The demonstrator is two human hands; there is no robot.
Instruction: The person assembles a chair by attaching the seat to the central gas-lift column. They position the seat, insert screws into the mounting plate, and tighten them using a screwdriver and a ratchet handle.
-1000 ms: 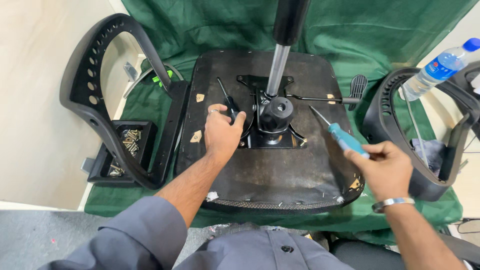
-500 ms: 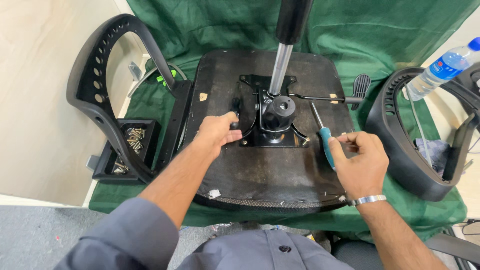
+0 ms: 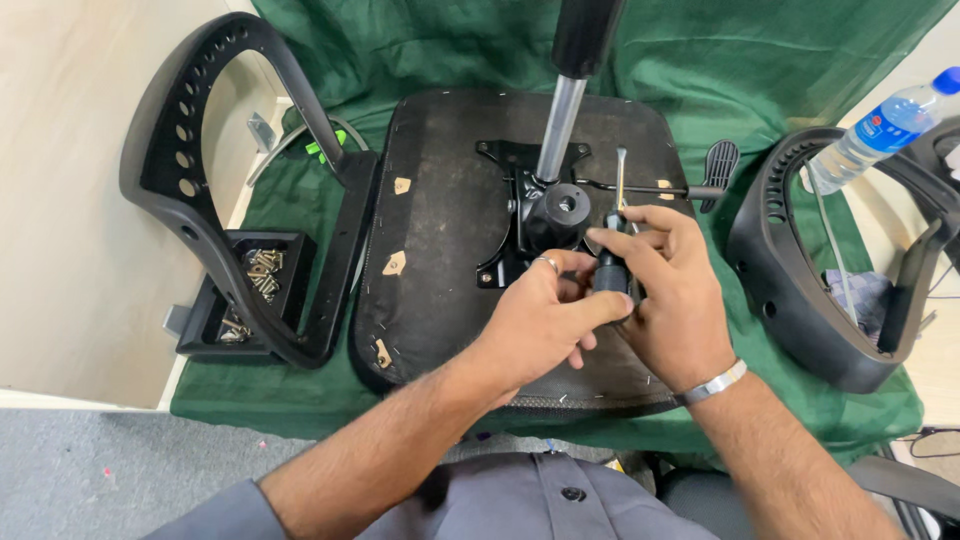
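Head view: both hands had come together over the middle of the upturned seat (image 3: 440, 240), where half a second earlier they worked apart. The right hand (image 3: 668, 290) was clamped around the dark handle of a screwdriver (image 3: 617, 225), its metal shaft pointing up toward the lever (image 3: 660, 188); before, it had held the tool out to the right, blade toward the seat. The left hand (image 3: 540, 322), which had rested flat beside the mechanism (image 3: 552, 212), was now closed with its fingers against the screwdriver handle and the right hand. The screwdriver stood just right of the mechanism's round hub, touching both hands.

The gas cylinder (image 3: 565, 110) rose from the hub toward the top edge. A left armrest (image 3: 190, 190) pressed against the seat's left edge, with a tray of screws (image 3: 255, 285) just beyond it. A right armrest (image 3: 810, 290) lay apart from the seat, a strip of green cloth (image 3: 720, 70) between them, and a bottle (image 3: 880, 125) near the right border. Bare seat lay open to the left of the hands.
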